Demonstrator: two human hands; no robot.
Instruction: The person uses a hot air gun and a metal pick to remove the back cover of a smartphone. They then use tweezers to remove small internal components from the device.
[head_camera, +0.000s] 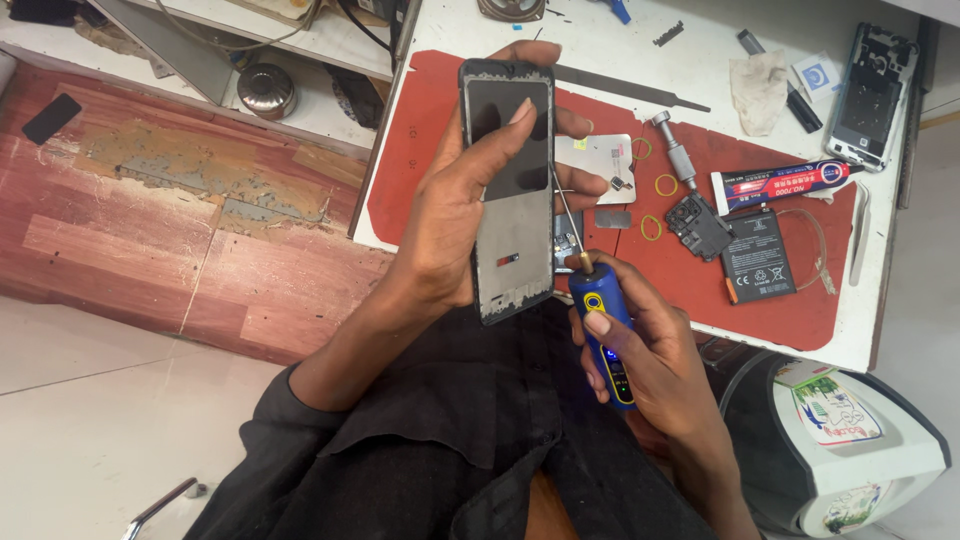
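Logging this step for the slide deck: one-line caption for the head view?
Left hand holds a phone frame upright while right hand grips a blue electric screwdriver above the red mat.

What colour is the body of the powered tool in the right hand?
Blue, with a yellow ring near its tip: the electric screwdriver in the right hand, head view.

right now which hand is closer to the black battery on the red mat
Right. The right hand, gripping the blue tool, sits just below-left of the battery; the left hand holds the phone frame further left.
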